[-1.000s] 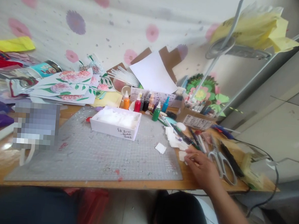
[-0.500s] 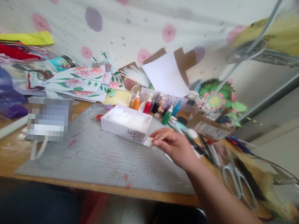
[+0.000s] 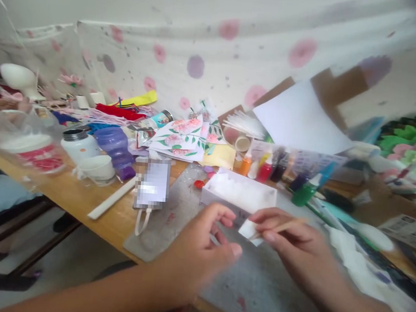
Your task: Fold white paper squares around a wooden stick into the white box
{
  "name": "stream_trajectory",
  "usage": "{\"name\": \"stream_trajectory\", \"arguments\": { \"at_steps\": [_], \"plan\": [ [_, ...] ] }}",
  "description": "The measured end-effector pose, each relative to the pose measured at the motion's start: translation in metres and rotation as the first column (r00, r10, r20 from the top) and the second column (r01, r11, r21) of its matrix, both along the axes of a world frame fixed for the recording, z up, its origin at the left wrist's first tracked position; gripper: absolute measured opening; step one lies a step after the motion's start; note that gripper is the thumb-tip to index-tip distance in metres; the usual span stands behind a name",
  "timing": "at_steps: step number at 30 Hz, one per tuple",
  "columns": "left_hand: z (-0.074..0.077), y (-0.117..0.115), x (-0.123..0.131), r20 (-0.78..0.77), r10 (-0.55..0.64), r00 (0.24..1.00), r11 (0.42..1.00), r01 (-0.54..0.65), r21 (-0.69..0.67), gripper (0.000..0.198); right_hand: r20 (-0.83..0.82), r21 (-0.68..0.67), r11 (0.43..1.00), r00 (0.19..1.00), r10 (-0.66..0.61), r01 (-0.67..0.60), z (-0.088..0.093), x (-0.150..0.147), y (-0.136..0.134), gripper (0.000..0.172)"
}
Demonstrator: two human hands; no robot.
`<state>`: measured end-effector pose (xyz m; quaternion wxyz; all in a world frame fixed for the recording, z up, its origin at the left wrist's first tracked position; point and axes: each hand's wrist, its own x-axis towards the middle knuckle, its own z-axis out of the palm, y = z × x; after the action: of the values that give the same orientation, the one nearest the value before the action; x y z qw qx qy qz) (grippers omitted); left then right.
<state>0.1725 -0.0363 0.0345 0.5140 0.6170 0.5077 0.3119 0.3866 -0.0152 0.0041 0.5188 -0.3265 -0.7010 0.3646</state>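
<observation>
My right hand (image 3: pixel 290 242) pinches a small white paper piece (image 3: pixel 248 229) together with a thin wooden stick (image 3: pixel 285 225), just above the grey cutting mat (image 3: pixel 175 215). My left hand (image 3: pixel 201 246) hovers beside it with curled fingers close to the paper; whether it touches the paper is blurred. A white shallow box (image 3: pixel 241 196) filled with white pieces sits on the mat right behind both hands.
Small coloured dye bottles (image 3: pixel 264 168) stand behind the box. Painted flower cards (image 3: pixel 181 135), a purple jar (image 3: pixel 117 152), a white cup (image 3: pixel 98 168) and a white tub (image 3: pixel 30 150) crowd the wooden table (image 3: pixel 84 199) at left. More white scraps (image 3: pixel 351 251) lie at right.
My right hand lifted a white scrap from the mat's right side and carried it left in front of the box. My left hand came into view. The camera swung left.
</observation>
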Motion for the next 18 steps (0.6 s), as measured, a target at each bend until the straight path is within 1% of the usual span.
{"name": "stream_trajectory", "arguments": {
  "at_steps": [2, 3, 6, 9, 12, 14, 18],
  "plan": [
    [-0.009, 0.005, 0.008, 0.048, -0.031, 0.998, 0.998, 0.034, -0.055, 0.051, 0.04, 0.052, 0.998, 0.999, -0.027, 0.025, 0.001, -0.001, -0.004, 0.01],
    [-0.012, 0.007, 0.011, 0.1, -0.064, 0.993, 0.993, 0.073, -0.093, 0.051, 0.065, 0.083, 0.996, 0.997, -0.04, 0.034, 0.001, -0.002, -0.005, 0.01],
    [-0.021, 0.015, 0.014, 0.198, -0.116, 0.973, 0.974, 0.151, -0.17, 0.036, 0.168, 0.183, 0.981, 0.982, -0.09, 0.058, 0.003, -0.008, -0.008, 0.012],
    [-0.026, 0.02, 0.015, 0.236, -0.102, 0.966, 0.962, 0.156, -0.224, 0.022, 0.247, 0.258, 0.964, 0.962, -0.121, 0.055, 0.004, -0.011, -0.009, 0.018],
    [-0.026, 0.022, 0.017, 0.282, -0.084, 0.956, 0.953, 0.16, -0.256, 0.018, 0.269, 0.278, 0.959, 0.955, -0.124, 0.046, 0.003, -0.01, -0.007, 0.02],
    [-0.024, 0.022, 0.018, 0.256, -0.1, 0.961, 0.955, 0.165, -0.247, 0.018, 0.263, 0.27, 0.961, 0.956, -0.129, 0.055, 0.0, -0.008, -0.006, 0.016],
    [-0.022, 0.022, 0.014, 0.078, -0.143, 0.987, 0.977, 0.153, -0.148, 0.017, 0.195, 0.21, 0.973, 0.971, -0.136, 0.094, -0.014, 0.002, -0.007, 0.008]
  ]
}}
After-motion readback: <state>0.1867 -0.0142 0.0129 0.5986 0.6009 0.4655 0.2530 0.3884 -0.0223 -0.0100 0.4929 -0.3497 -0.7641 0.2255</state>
